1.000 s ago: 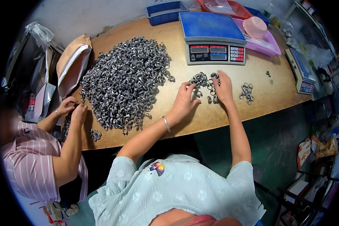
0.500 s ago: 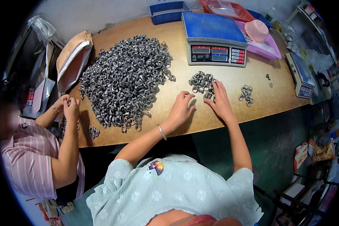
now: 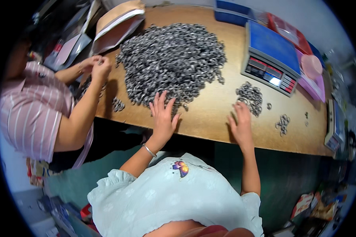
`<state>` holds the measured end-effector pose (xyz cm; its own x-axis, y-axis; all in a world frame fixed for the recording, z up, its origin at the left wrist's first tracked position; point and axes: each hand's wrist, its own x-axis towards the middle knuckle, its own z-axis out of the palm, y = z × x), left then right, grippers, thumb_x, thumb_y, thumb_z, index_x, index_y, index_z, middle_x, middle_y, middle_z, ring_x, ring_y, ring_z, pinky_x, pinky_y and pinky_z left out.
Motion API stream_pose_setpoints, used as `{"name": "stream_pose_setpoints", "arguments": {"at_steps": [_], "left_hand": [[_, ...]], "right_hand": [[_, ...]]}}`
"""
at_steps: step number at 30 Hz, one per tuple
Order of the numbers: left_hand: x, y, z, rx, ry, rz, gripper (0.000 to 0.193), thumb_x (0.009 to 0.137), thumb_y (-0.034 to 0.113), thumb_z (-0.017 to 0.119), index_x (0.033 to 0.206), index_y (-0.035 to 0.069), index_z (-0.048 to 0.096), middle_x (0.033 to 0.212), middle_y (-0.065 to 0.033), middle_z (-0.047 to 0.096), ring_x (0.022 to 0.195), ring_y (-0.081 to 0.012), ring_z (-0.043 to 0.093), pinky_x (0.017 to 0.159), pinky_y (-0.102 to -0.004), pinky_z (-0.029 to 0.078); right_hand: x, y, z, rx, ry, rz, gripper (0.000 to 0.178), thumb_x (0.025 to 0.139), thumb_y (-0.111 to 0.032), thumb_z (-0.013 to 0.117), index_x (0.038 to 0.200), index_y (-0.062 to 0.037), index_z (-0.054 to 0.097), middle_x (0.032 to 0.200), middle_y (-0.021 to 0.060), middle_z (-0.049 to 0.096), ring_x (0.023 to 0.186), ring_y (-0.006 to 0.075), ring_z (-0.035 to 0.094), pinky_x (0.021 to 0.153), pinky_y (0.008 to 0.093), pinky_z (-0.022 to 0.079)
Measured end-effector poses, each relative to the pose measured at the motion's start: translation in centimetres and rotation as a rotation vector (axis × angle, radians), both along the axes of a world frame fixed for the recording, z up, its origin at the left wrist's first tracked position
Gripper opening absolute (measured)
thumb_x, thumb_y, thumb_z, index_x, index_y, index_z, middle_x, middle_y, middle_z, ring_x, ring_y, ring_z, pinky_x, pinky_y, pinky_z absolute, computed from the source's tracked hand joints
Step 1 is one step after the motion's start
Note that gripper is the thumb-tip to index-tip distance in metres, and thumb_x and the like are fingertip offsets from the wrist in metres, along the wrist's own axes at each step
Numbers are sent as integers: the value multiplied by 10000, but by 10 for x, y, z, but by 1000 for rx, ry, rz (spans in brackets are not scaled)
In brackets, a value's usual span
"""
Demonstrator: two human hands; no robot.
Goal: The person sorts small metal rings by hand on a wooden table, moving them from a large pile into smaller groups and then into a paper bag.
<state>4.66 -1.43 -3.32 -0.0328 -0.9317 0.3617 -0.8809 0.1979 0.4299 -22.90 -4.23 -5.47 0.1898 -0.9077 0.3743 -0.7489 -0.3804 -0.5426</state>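
A large heap of small dark-grey metal rings (image 3: 174,59) covers the middle-left of the wooden table (image 3: 209,114). At the heap's near edge, my left hand (image 3: 163,116) lies with fingers spread, fingertips at the closest rings. Further right, my right hand (image 3: 241,123) rests just in front of a smaller cluster of rings (image 3: 250,98), thumb apart and fingers slightly bent. Nothing shows in either hand. A single ring (image 3: 269,106) lies beside that cluster, and a few more rings (image 3: 283,124) form a loose group to its right.
Behind the small cluster stands a blue-topped digital scale (image 3: 273,55). A co-worker's hands (image 3: 97,67) pinch something small at the left, near a little ring pile (image 3: 118,104). Blue tray (image 3: 233,14), red tray (image 3: 288,31), pink basin (image 3: 311,66) and second scale (image 3: 335,122) line the far and right sides.
My left hand has moved left from the small cluster to the big heap's near edge. My right hand has drawn back to the cluster's near side. The whole view has shifted.
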Motion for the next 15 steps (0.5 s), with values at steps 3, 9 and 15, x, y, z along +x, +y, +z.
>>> {"name": "stream_pose_setpoints", "arguments": {"at_steps": [3, 9, 15], "left_hand": [[16, 7, -19, 67, -30, 80, 524, 779, 142, 680, 1254, 52, 479, 1399, -183, 310, 1334, -406, 219, 1060, -598, 154], [24, 1, -34, -23, 103, -11, 449, 773, 101, 667, 1196, 46, 526, 1329, -176, 390, 1275, -397, 327, 1046, -597, 198], [31, 0, -32, -45, 171, -19, 400, 742, 26, 662, 1129, 30, 559, 1299, -168, 419, 1249, -367, 373, 1054, -589, 199]], "right_hand": [[56, -15, 14, 50, -36, 276, 449, 759, -105, 675, 1174, -24, 524, 1242, 173, 476, 1176, 369, 437, 987, 442, 368], [117, -42, 5, -138, 68, 396, 340, 757, -96, 663, 1086, -74, 577, 1250, 140, 493, 1173, 336, 448, 953, 440, 383], [76, -26, -10, -56, -2, 225, 173, 746, -64, 660, 911, -35, 615, 1203, 120, 535, 1078, 323, 509, 895, 400, 403]]}}
